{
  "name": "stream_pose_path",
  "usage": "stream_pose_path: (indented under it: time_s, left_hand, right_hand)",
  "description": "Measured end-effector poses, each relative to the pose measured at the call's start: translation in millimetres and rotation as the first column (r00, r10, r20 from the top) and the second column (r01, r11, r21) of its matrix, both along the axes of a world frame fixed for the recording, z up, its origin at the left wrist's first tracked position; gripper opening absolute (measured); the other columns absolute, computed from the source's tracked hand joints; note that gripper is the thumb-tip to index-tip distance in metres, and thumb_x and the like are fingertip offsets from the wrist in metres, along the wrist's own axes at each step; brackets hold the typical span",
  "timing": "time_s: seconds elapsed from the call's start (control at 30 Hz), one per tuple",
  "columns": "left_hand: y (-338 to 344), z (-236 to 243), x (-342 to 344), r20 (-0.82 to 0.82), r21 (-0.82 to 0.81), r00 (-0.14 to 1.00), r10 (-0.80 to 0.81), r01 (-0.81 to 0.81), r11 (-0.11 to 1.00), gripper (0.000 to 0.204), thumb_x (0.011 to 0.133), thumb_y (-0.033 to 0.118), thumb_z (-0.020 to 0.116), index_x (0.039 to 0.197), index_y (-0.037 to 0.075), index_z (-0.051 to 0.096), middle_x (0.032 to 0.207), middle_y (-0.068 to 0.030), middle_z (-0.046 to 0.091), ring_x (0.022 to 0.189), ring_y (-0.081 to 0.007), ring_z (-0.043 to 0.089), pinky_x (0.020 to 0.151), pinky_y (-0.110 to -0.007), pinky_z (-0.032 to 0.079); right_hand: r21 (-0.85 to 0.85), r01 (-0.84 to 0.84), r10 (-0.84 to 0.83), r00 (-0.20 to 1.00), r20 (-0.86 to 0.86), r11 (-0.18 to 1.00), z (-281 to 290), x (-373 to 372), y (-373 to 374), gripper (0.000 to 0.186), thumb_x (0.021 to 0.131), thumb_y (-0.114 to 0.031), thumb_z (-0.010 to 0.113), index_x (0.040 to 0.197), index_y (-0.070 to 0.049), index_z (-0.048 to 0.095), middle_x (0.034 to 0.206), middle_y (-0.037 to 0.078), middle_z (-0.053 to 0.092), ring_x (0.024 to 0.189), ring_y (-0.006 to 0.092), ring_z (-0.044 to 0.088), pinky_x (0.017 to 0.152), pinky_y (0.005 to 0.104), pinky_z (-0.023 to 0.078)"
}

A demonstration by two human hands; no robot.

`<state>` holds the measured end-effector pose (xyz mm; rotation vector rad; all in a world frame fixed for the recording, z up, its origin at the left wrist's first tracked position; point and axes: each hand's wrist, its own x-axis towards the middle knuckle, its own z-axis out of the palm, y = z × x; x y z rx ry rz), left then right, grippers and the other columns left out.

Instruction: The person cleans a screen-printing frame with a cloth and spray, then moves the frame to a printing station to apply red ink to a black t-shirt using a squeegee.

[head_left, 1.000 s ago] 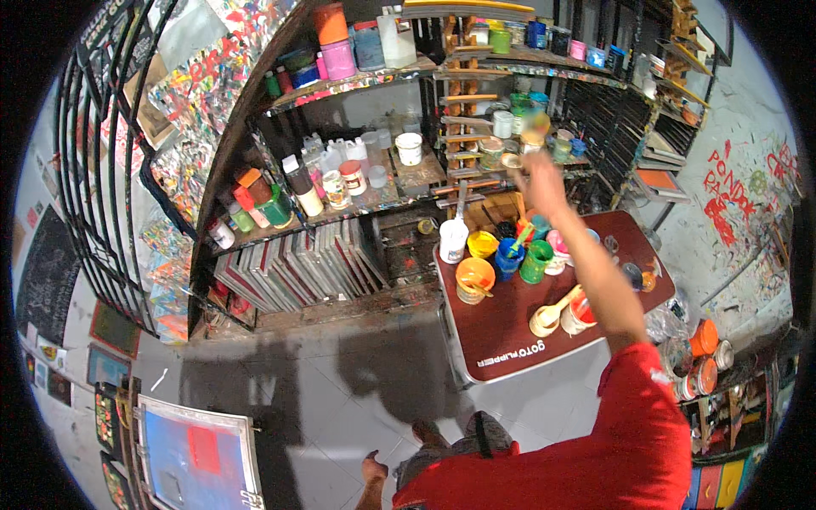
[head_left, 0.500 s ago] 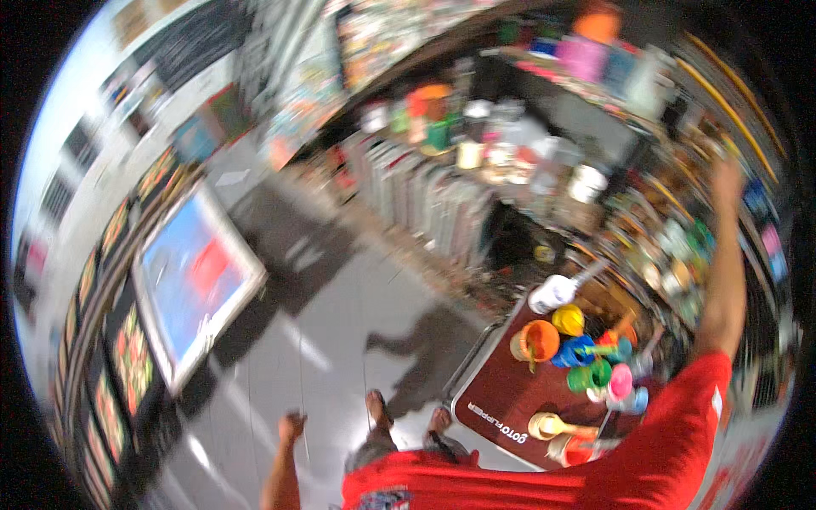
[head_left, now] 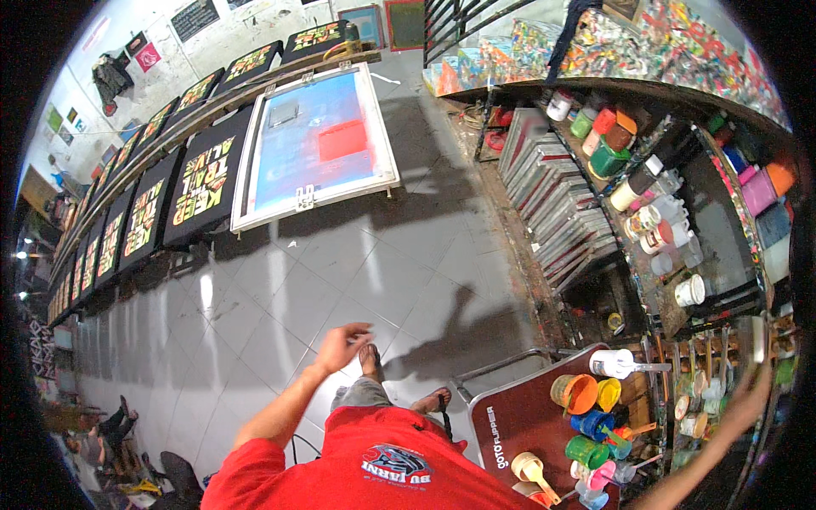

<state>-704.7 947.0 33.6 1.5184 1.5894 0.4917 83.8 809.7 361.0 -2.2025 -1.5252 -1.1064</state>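
My left hand [head_left: 344, 347] hangs over the grey floor, its fingers loosely apart and nothing in them. At the right edge my right hand [head_left: 754, 393] is beside the shelf rack, smeared by motion. A blurred grey flat-ended tool [head_left: 751, 342] stands up from its fingers; its kind does not show clearly. Below that arm, a dark red tabletop [head_left: 491, 425] bears an orange paint pot [head_left: 580, 394], a yellow pot [head_left: 609, 393], a blue pot [head_left: 590, 423], a green pot [head_left: 585, 450], a pink pot [head_left: 601, 476] and a white pot [head_left: 612, 364] with a spatula.
At the upper left, a white-framed printing screen [head_left: 387, 161] with blue mesh and a red patch lies beside black printed shirts [head_left: 204, 183] on a long rack. Several stacked frames [head_left: 552, 204] stand under a shelf of paint tubs [head_left: 688, 291]. A person [head_left: 98, 442] sits far left.
The view has swung right, bringing the screen and shirt rack up. My right arm has come down from the far rack, and the grey tool now shows at its hand. My left hand has loosened.
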Motion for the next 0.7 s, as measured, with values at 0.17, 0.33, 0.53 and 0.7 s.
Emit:
stream_pose_path:
  time_s: [0.17, 0.33, 0.53, 0.7]
  left_hand:
    - [44, 63, 60, 0.241, 0.291, 0.943, -0.230, 0.156, 0.944, 0.051, 0.089, 0.037, 0.078, 0.127, 0.005, 0.068, 0.113, -0.0146, 0.073, 0.102, -0.0237, 0.070, 0.090, -0.037, 0.056]
    - [81, 72, -15, 0.395, 0.181, 0.877, -0.274, 0.218, 0.959, 0.041, 0.092, 0.028, 0.077, 0.124, 0.005, 0.069, 0.110, -0.0100, 0.074, 0.099, -0.0148, 0.067, 0.086, -0.034, 0.054]
    - [130, 56, -100, 0.675, -0.103, 0.660, 0.330, -0.359, 0.928, 0.021, 0.093, 0.018, 0.078, 0.104, 0.002, 0.070, 0.076, 0.0025, 0.066, 0.058, -0.0013, 0.047, 0.051, -0.023, 0.040]
    - [188, 68, -128, 0.813, -0.358, 0.226, 0.537, -0.534, 0.766, 0.020, 0.095, 0.022, 0.076, 0.103, 0.006, 0.067, 0.079, 0.0005, 0.066, 0.065, -0.0059, 0.054, 0.060, -0.027, 0.046]
  right_hand:
    - [-0.212, -0.646, 0.293, 0.582, -0.758, 0.733, -158, -358, 131, 0.023, 0.086, -0.020, 0.073, 0.106, -0.009, 0.074, 0.106, 0.014, 0.068, 0.105, 0.0359, 0.060, 0.097, 0.0474, 0.045]
    - [-0.029, -0.918, 0.194, 0.114, -0.974, 0.394, -217, -562, 214, 0.024, 0.085, -0.022, 0.076, 0.101, -0.003, 0.073, 0.095, 0.015, 0.072, 0.092, 0.0328, 0.067, 0.086, 0.0412, 0.051]
    - [0.546, -0.559, 0.209, -0.554, -0.806, 0.624, -245, -669, 309, 0.059, 0.090, -0.015, 0.076, 0.141, -0.003, 0.048, 0.129, 0.012, 0.062, 0.106, 0.0187, 0.063, 0.092, 0.0342, 0.053]
    - [0.669, -0.360, -0.205, -0.931, -0.302, 0.650, -265, -726, 348, 0.096, 0.088, -0.055, 0.073, 0.155, 0.000, 0.030, 0.142, 0.013, 0.053, 0.131, 0.0226, 0.052, 0.112, 0.0384, 0.040]
